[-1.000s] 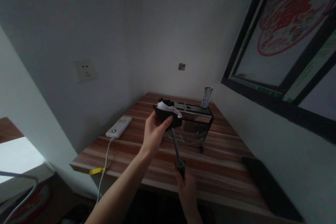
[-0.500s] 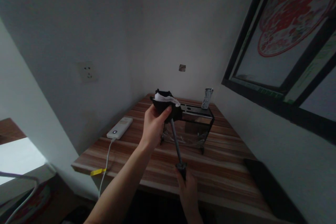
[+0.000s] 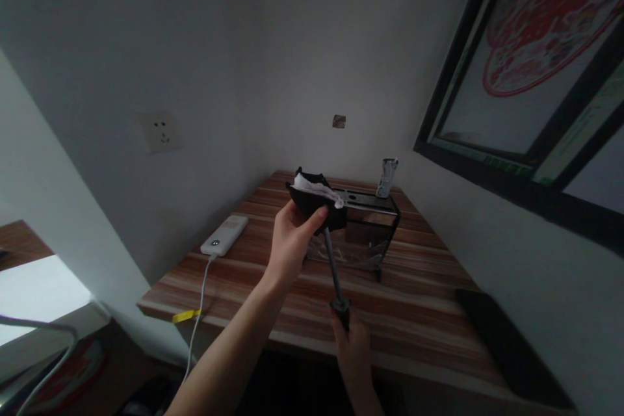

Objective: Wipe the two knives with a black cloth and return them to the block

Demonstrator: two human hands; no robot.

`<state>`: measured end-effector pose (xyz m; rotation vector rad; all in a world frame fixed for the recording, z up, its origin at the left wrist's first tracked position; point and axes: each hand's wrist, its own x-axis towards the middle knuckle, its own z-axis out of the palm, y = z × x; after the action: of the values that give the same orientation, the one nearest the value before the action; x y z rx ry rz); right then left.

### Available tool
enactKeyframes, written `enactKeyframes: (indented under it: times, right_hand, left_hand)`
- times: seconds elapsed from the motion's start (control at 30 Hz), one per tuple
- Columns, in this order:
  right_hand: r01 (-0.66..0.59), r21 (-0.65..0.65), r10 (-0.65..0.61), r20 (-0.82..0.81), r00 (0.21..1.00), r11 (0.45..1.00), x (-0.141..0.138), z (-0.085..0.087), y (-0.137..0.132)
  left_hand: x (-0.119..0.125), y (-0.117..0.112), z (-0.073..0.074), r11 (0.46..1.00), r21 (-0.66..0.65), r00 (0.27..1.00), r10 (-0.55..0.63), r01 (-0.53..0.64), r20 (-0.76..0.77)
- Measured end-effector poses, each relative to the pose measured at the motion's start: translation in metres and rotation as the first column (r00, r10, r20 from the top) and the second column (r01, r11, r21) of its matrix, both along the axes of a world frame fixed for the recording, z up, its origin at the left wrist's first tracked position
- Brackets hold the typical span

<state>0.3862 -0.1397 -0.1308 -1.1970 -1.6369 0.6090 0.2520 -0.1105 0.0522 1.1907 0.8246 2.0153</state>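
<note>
My left hand (image 3: 288, 240) is closed around a black angular piece (image 3: 306, 201) with white soft-looking stuffing (image 3: 318, 190) showing along its upper side. Its thumb presses on the near face. In my right hand (image 3: 355, 351) is a screwdriver (image 3: 333, 266), gripped by its dark handle. The metal shaft slants up to the underside of the black piece, where the tip is hidden. Behind them stands a black open-framed rack (image 3: 394, 224) with clear plastic film (image 3: 348, 255) across its lower front. On its top rests a small silvery upright object (image 3: 387, 179).
The striped wooden tabletop (image 3: 419, 312) fills the corner. A white power bank (image 3: 225, 235) lies at left, its white cable (image 3: 199, 305) running over the edge past a yellow tag (image 3: 185, 316). A flat black slab (image 3: 511, 344) lies at right. A framed picture (image 3: 531, 159) hangs beside it.
The black piece, the screwdriver and both hands appear slightly farther right in view, along with a small camera shift. Both grips stay the same.
</note>
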Motion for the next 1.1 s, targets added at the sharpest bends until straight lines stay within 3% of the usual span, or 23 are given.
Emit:
enactKeyframes:
  times: [0.13,0.43,0.6,0.87,1.1]
  right_hand:
    - [0.004,0.01,-0.004,-0.016,1.0,1.0,0.002,0.001,0.001]
    - [-0.009,-0.044,0.006,-0.074,0.997,0.999,0.002,0.003,-0.001]
    - [0.002,-0.035,-0.005,-0.079,0.997,0.999,0.003,0.0,0.001]
    - [0.043,0.0,-0.043,-0.06,0.997,0.999,0.005,-0.003,0.0]
    - [0.031,0.031,-0.031,-0.017,0.999,0.999,0.003,-0.003,-0.001]
  left_hand:
    - [0.01,-0.003,-0.014,0.996,-0.091,0.998,-0.011,0.006,-0.056]
    - [0.027,-0.014,-0.062,0.975,-0.212,0.986,-0.1,0.07,-0.135]
    - [0.034,-0.021,-0.083,0.959,-0.284,0.967,-0.078,0.006,-0.243]
    - [0.042,-0.035,-0.107,0.947,-0.316,0.943,-0.056,-0.054,-0.328]
    - [0.038,-0.035,-0.117,0.938,-0.338,0.961,-0.027,-0.07,-0.274]
